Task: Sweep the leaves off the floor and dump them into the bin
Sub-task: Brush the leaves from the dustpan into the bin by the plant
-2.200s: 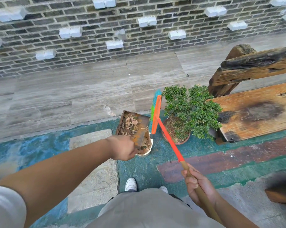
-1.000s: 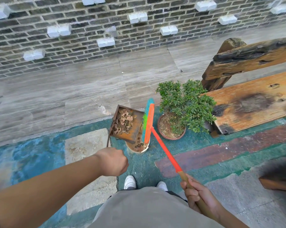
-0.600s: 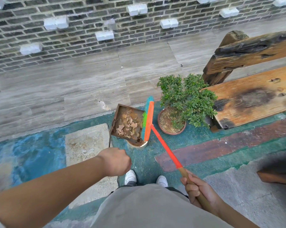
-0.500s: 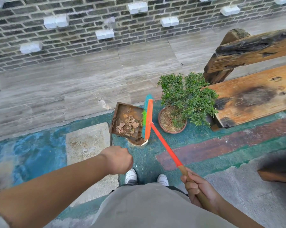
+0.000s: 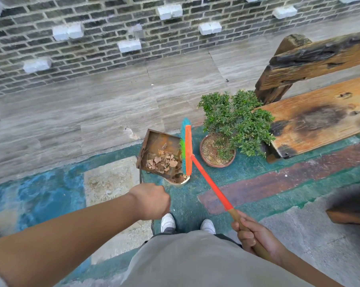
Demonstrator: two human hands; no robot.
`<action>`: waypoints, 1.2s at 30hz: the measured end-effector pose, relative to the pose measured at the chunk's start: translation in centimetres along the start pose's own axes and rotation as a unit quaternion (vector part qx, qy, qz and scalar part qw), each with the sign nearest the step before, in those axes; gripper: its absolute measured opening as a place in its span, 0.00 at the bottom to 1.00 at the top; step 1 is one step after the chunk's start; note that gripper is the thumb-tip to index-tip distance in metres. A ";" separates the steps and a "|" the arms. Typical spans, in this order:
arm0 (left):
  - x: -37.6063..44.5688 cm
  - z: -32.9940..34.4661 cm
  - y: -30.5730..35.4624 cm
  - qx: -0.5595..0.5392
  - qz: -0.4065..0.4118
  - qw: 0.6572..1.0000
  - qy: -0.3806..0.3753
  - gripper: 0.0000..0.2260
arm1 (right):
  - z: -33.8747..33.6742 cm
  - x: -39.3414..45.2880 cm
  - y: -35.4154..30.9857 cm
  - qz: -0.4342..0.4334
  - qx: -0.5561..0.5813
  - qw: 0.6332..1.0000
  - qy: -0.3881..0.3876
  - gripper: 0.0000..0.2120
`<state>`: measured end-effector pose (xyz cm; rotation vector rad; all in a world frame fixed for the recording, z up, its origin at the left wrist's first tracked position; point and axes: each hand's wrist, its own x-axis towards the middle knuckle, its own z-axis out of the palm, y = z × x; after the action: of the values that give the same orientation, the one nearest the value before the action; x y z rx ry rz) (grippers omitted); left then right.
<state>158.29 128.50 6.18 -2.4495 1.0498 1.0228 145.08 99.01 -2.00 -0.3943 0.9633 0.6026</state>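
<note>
potted shrub [image 5: 233,119] — beside wooden bench [image 5: 319,119] | brick wall [image 5: 92,44] behind | shoes [image 5: 168,222], seemingly white

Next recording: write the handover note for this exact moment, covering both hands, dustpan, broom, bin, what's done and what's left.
Left hand: closed on the dustpan's thin upright handle.
Right hand: closed on the broom handle.
Rusty dustpan is tipped over the small round bin; dry leaves lie bunched at its lower edge. Broom head stands against the pan's right side.
Done: leaves collected; some are in the bin.
Left: brush the remainder out into the bin.
</note>
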 end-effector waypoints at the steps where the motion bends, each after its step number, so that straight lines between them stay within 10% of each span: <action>1: -0.2 0.0 0.1 -0.003 0.000 1.000 0.000 0.15 | 0.0 -0.2 0.1 -0.004 -0.002 1.000 0.004 0.19; 36: 2.5 -0.8 0.1 -0.008 -0.012 1.000 0.024 0.15 | -0.9 -1.9 1.3 0.008 0.002 1.000 -0.015 0.23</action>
<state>159.81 126.73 5.02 -2.5047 1.0266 0.9744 142.88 98.95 -0.89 -0.3728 0.9390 0.6202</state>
